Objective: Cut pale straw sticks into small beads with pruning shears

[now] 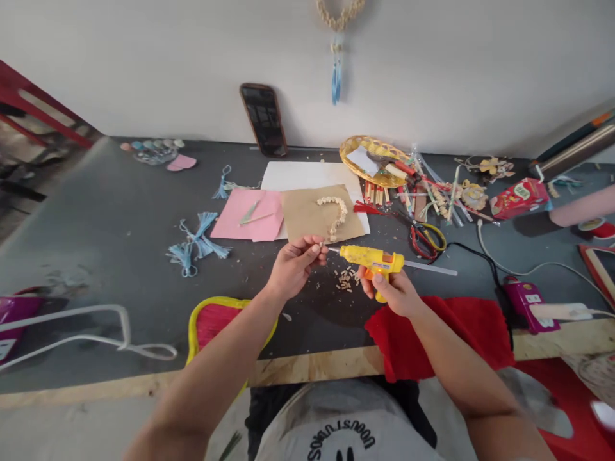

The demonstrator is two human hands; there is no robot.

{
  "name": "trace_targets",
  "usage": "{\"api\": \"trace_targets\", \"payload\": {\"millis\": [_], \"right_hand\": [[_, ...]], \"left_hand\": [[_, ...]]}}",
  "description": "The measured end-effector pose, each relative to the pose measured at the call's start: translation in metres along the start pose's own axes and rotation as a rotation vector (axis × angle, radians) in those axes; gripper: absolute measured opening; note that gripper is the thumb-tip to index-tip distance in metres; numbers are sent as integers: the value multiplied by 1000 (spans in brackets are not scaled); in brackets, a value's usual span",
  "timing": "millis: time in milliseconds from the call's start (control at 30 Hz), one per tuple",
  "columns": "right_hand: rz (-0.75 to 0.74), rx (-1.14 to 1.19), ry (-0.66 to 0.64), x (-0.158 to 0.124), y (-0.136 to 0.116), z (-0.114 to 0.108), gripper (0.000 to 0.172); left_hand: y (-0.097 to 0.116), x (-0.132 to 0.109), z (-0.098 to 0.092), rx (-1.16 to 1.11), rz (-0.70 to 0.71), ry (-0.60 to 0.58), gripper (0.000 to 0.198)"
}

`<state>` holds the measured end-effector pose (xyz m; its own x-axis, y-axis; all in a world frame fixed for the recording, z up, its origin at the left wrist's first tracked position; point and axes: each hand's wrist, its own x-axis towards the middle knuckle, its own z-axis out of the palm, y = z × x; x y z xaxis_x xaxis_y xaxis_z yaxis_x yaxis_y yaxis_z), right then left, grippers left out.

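Note:
My right hand (390,289) is wrapped round the handle of a yellow hot glue gun (369,256), with a clear glue stick (432,267) jutting from its back. The gun's nozzle points left, at the fingertips of my left hand (302,259). Those fingers are pinched on a small pale piece (321,244), too small to make out fully. Just beyond, a curved strand of cream pieces (340,214) lies on brown paper (302,208). Several tiny loose wooden bits (346,280) are scattered on the table below the gun.
Blue tassels (199,240) and pink paper (247,214) lie to the left. At the back stand a phone (264,120) and a wicker basket (348,163). Scissors (425,240), a red cloth (446,333) and a purple power socket (528,304) with cords are on the right.

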<state>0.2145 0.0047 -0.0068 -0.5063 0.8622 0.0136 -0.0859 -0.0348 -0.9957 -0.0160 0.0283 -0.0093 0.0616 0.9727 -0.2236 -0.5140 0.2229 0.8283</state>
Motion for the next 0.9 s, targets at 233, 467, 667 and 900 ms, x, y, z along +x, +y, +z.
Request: {"api": "trace_targets", "payload": {"millis": [233,467,667,900], "right_hand": [[-3,-49,-3,1,3,0,35],[23,-34,-4,1,4,2,34],[47,-89,26,-1,9,1,36],[36,-100,59,-2,16,0,35]], "left_hand": [[-2,-2,0,21,-12,-9,23],[-3,-5,5,63,18,-27,27],[-2,-6,5,85,12,-11,28],[-3,-6,4,99,28,-1,27]]}}
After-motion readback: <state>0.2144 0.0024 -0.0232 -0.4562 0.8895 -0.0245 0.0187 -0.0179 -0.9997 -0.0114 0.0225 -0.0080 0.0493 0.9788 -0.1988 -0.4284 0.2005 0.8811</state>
